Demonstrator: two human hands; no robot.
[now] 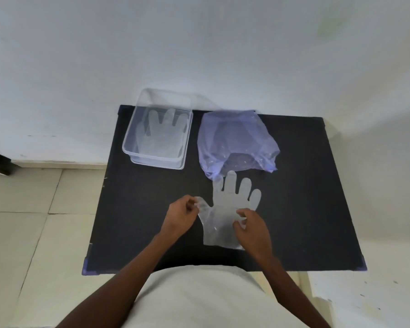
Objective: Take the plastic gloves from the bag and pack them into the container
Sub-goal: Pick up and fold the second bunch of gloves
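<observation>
Both forearms are seen reaching forward from the lower edge onto a black table. Between the hands a clear plastic glove is laid flat, its fingers pointing away from the person. The left hand is pinched on the glove's thumb tab, which is lifted slightly off the surface. The right hand rests on the palm area near the cuff, its fingers curled against the film; whether the film is truly pinched there cannot be told. The hands are held apart, one at each side of the glove.

Just beyond the glove's fingertips a crumpled bluish plastic bag is lying; whether more gloves are inside cannot be told. Farther ahead of the left hand a clear container is standing open, and one packed glove is lying flat in it.

The step in hand is judged to be the flattening or straightening of a glove drawn from the bag. For the next move, a light two-handed lift is probably called for, and the limp film should be carried forward and leftward and laid flat upon the packed glove.
</observation>
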